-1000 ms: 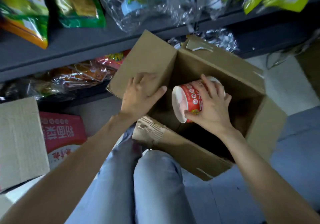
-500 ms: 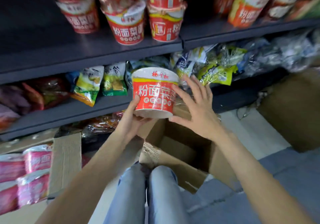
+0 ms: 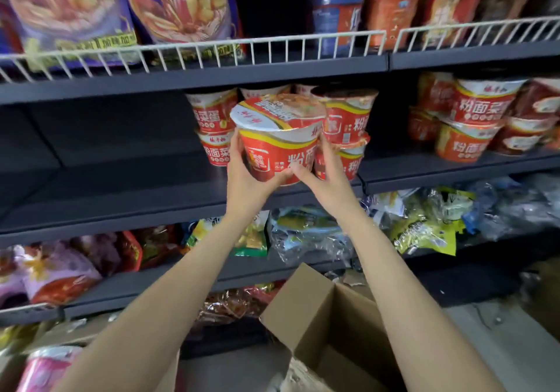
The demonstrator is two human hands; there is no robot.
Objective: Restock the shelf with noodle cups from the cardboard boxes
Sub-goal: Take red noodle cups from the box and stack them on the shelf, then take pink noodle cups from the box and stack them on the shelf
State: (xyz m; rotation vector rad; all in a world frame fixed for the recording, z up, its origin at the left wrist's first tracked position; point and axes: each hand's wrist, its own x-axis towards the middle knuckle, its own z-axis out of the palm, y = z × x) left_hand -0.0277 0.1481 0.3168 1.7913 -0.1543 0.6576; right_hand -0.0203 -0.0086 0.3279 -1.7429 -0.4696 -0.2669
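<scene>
We clasp a red noodle cup [image 3: 277, 146] between our left hand [image 3: 242, 173] and right hand [image 3: 325, 176] — stacked cups [image 3: 348, 124] just behind it, cardboard box [image 3: 318, 316] well below.

Cup I'm holding [image 3: 277, 152] reads "粉面" in big white chars on its red wall; rest hidden by my fingers. Stacked cup at left [image 3: 215, 149] reads "粉面菜", the one above it [image 3: 212, 112] "面菜蛋". Cups at right [image 3: 481, 103] read "粉面菜". Other print too blurred.
</scene>
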